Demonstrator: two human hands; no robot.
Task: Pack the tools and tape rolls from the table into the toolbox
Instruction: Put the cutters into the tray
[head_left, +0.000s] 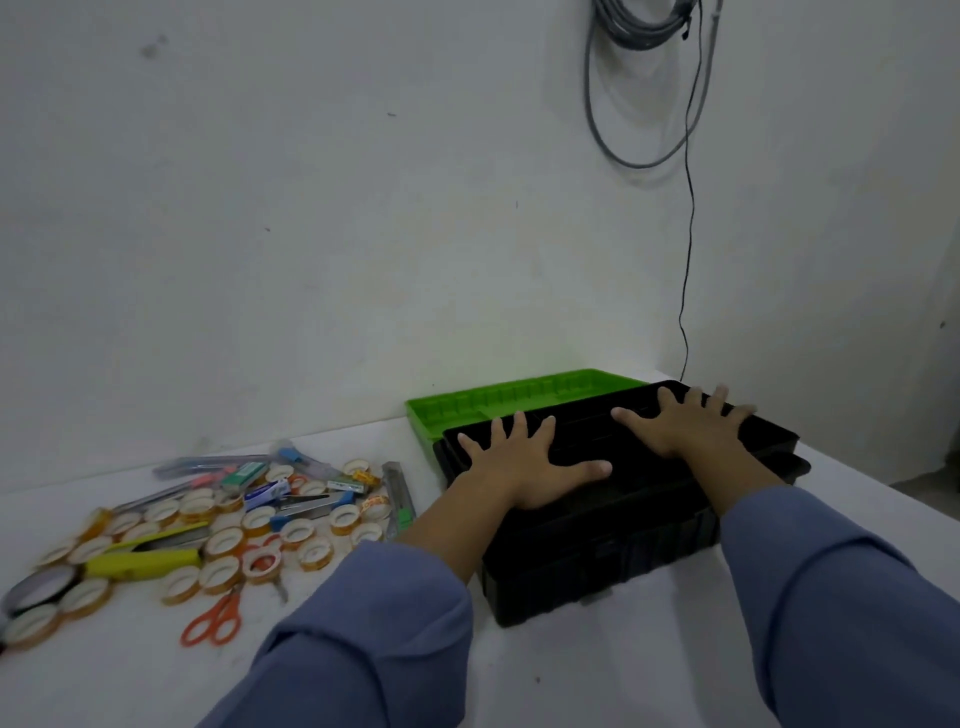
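Observation:
A black toolbox (597, 561) stands on the white table at the right, its green lid (498, 405) folded open behind it. A black inner tray sits in the top of the box. My left hand (524, 462) lies flat on the tray's left part, fingers spread. My right hand (685, 423) lies flat on its right part, fingers spread too. Left of the box is a heap of several tape rolls (223, 543), orange scissors (215, 621), a yellow-handled tool (143, 564), a utility knife (400, 496) and pens (208, 465).
The white table (130, 675) meets a white wall behind. Grey cables (644, 83) hang on the wall above the box, and a thin black wire (688, 260) drops behind it. The table's right edge runs just past the toolbox.

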